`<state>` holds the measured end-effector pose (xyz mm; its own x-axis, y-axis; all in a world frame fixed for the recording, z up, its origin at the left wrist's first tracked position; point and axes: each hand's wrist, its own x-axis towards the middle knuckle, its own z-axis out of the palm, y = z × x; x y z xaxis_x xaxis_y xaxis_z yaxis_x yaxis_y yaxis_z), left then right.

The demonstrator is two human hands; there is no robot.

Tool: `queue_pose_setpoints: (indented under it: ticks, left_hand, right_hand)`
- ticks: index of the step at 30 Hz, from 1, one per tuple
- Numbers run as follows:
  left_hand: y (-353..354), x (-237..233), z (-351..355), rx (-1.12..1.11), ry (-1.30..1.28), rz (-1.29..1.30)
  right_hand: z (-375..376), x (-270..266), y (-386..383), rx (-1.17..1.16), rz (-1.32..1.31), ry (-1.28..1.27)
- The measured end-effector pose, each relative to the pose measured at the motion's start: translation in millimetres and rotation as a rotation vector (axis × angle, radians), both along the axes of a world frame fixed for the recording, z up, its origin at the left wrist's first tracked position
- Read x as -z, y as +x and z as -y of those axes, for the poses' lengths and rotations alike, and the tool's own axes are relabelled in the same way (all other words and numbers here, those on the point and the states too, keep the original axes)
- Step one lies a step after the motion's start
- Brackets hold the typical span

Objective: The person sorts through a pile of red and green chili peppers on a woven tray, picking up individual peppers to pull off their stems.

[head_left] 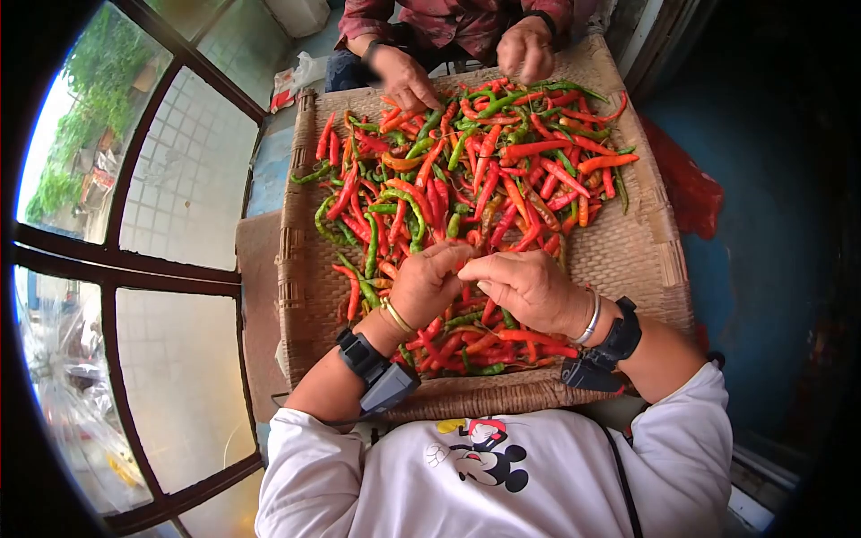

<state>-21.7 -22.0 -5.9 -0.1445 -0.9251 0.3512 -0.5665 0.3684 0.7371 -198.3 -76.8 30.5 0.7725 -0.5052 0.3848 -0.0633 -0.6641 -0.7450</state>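
Note:
Red and green chili peppers [489, 170] lie heaped on a woven tray [619, 247]. Over the lower middle of the heap, my left hand [426, 282] has its fingers pinched together; what they hold is too small to make out. My right hand [525, 287] is beside it, fingertips almost meeting those of my left hand, also closed in a pinch. Peppers lie under and around both hands. Each wrist wears a bracelet and a dark strapped device.
Across the tray, another person [448, 22] has both hands over the far peppers. A framed window [184, 170] stands at the left. A red bag [686, 184] is beyond the tray's right edge, and a white and red plastic bag [296, 81] lies at the upper left.

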Motion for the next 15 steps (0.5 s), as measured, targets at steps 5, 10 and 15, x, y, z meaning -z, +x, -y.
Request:
queue_pose_setpoints:
  ticks: [5,10,15]
  left_hand:
    - [0,-7,-7,0.041,0.395,-0.373]
    - [13,-13,1,-0.168,0.571,-0.89]
    - [40,-1,13,-0.342,0.487,-1.093]
  right_hand:
    - [6,-28,-11,0.07,0.034,0.681]
    - [64,-9,-34,0.476,-0.026,0.011]
    - [88,14,-60,0.641,-0.562,-0.503]
